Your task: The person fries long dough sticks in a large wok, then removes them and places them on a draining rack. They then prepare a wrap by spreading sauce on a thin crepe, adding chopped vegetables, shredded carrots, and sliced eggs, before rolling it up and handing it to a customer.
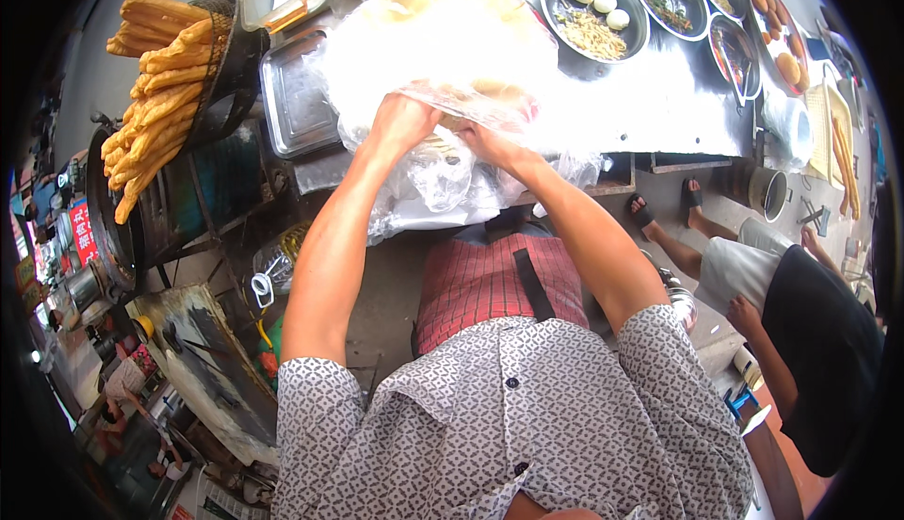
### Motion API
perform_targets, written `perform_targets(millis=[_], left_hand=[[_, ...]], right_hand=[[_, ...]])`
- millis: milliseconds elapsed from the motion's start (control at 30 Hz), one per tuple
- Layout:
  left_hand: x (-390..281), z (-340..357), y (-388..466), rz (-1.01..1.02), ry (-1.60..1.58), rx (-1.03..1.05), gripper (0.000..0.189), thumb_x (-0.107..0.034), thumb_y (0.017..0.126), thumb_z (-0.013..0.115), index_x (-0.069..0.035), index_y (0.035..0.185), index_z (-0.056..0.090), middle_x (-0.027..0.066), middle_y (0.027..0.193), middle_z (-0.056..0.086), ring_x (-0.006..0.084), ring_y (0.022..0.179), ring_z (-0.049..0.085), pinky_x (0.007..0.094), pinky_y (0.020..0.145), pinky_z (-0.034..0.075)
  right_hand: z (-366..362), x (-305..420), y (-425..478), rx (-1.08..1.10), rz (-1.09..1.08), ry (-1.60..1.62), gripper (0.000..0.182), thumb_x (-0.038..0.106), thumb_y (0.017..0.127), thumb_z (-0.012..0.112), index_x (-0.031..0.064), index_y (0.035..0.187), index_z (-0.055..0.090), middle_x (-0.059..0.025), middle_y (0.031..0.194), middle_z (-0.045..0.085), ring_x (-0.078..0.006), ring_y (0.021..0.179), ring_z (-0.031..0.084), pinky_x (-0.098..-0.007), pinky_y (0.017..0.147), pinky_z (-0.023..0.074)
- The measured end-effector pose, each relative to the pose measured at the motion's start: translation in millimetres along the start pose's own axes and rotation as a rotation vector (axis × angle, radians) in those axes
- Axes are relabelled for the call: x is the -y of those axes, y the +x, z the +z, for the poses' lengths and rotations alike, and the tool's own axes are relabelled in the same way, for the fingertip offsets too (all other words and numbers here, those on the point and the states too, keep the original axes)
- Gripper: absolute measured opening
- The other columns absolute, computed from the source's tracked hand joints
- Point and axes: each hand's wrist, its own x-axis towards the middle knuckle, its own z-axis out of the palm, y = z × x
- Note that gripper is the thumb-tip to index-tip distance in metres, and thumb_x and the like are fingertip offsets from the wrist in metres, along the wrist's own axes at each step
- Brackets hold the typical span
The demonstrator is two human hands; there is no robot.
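A broad stack of thin pale flatbreads (pixel 441 144), largely washed out by glare, lies on the counter under a clear plastic sheet (pixel 459 99). My left hand (pixel 406 121) grips the sheet near its front edge, fingers curled. Just to its right, my right hand (pixel 487 145) reaches in under the plastic, its fingertips at the flatbreads' edge. Plastic hides part of those fingers, so whether they pinch anything cannot be told. Crumpled clear plastic (pixel 445 181) bunches below both hands and hangs over the counter's front edge.
Fried dough sticks (pixel 159 89) stand in a wire basket (pixel 222 61) at left, beside a clear lidded tray (pixel 300 92). A metal bowl (pixel 639 43) holds peeled eggs and shreds; several more dishes lie farther right. A person in black (pixel 819 350) is close on my right.
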Motion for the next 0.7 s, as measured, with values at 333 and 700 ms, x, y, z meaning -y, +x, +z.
perform_targets(millis=[333, 700], left_hand=[[-8.4, -44.2, 35.4, -0.013, 0.077, 0.007, 0.027, -0.01, 0.089, 0.065, -0.003, 0.115, 0.07, 0.0215, 0.113, 0.072, 0.0415, 0.106, 0.067, 0.0467, 0.092, 0.055], [-5.4, -72.1, 43.4, 0.017, 0.107, 0.032, 0.026, -0.018, 0.096, 0.06, -0.003, 0.115, 0.071, 0.0219, 0.119, 0.07, 0.0395, 0.111, 0.066, 0.0458, 0.096, 0.053]], right_hand=[[33.2, -33.3, 20.4, -0.338, -0.278, -0.309, 0.036, 0.023, 0.097, 0.06, 0.0085, 0.13, 0.066, -0.014, 0.116, 0.071, -0.029, 0.107, 0.067, -0.0419, 0.092, 0.0535], [-122.6, 13.2, 29.7, -0.015, 0.131, 0.64, 0.034, 0.031, 0.106, 0.058, 0.005, 0.129, 0.062, -0.0048, 0.116, 0.064, -0.0161, 0.105, 0.058, -0.0337, 0.093, 0.0486]])
